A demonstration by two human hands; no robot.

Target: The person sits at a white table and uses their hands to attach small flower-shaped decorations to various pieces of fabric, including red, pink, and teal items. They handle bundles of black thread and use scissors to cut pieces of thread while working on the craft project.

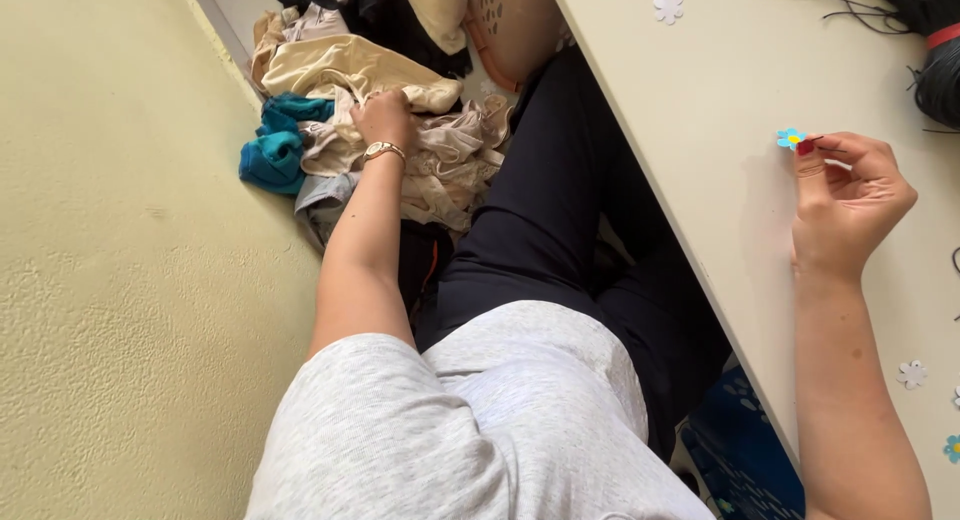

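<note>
— Two hands, far apart. What has the right hand (850,205) got?

— It pinches a small blue paper flower (790,138) with a yellow centre between thumb and fingertips, just above the pale tabletop (700,100). A bit of red shows at the fingertips; I cannot tell what it is.

— How would that flower handle?

— Very light and thin, I'd judge, easy to crease. Best held by a petal edge, gently.

— And the left hand (383,118)?

— Down beside the dark trousers (545,210), wearing a gold watch (383,151). Its fingers are curled into a heap of beige cloth (350,70), soft and limp stuff that would bunch wherever grabbed. Whether it truly grips, I cannot tell.

— Beyond the hands?

— Left of the left hand, a teal garment (275,155). Past the right hand, a white paper flower (668,7) lies on the table, and dark cord (925,50) farther off.
</note>
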